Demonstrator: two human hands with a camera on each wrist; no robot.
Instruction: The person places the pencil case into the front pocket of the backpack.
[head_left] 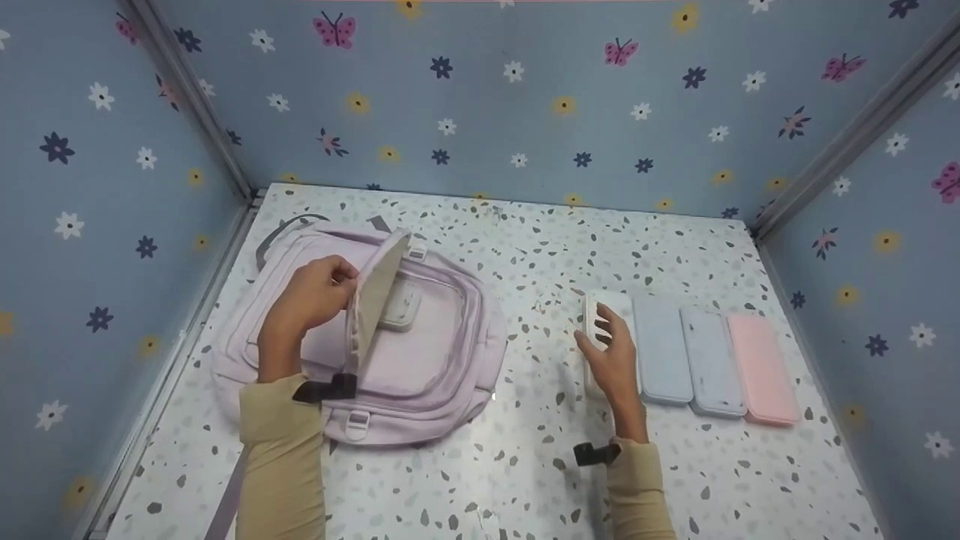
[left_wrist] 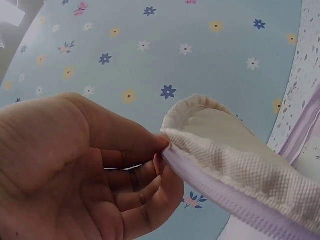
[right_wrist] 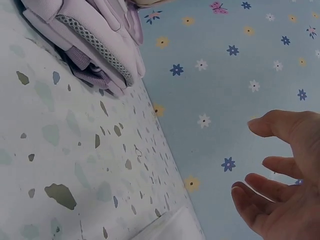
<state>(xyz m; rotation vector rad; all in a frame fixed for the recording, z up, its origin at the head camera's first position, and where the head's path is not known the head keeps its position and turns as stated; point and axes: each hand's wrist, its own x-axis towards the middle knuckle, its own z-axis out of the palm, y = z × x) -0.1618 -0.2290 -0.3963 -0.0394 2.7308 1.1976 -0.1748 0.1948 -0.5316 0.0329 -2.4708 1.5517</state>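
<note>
Toward the right edge of the table [head_left: 525,472], four cases [head_left: 664,360] lie lengthwise near to far, the right hand [head_left: 611,356] loosely spread above the white case [head_left: 619,301]. Toward the left edge, the left hand [head_left: 307,300] pinches a backpack's [head_left: 427,356] raised flap [head_left: 377,296], its long edge likewise running near to far.

Pale lilac covers the backpack [head_left: 420,356] below the left hand [head_left: 311,296], and its pinched flap [head_left: 379,292] is lined cream. By the right hand [head_left: 615,360] is a white case [head_left: 619,301], then rightward two pale blue cases [head_left: 664,349] and a pink case [head_left: 763,367]. Grey-green flecks dot the white tabletop [head_left: 457,480] below; beyond, navy, white and yellow flowers [head_left: 441,67] pattern the blue wall [head_left: 480,112].
</note>
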